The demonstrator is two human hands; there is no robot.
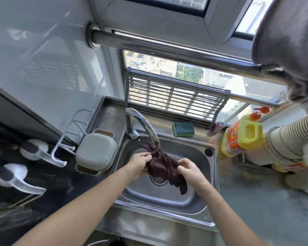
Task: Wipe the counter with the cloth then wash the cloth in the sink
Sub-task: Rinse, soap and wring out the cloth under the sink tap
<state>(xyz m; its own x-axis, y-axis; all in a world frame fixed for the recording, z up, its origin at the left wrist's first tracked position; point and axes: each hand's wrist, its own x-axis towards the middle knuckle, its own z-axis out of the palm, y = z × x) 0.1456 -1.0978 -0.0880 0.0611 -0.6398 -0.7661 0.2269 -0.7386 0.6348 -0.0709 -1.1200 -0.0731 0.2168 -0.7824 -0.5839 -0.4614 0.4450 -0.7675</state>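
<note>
A dark brown cloth (163,167) hangs bunched over the steel sink (167,197), right under the spout of the curved chrome tap (142,125). My left hand (140,162) grips the cloth's left side. My right hand (188,168) pinches its right side. One end of the cloth droops toward the drain (157,179). The grey counter (260,197) lies to the right of the sink. Whether water is running I cannot tell.
A green sponge (183,129) lies behind the sink on the ledge. A yellow and orange detergent bottle (242,134) and stacked paper cups (288,137) stand at the right. A pale green lidded box (96,152) sits left of the sink. A grey garment (288,41) hangs from the rail above.
</note>
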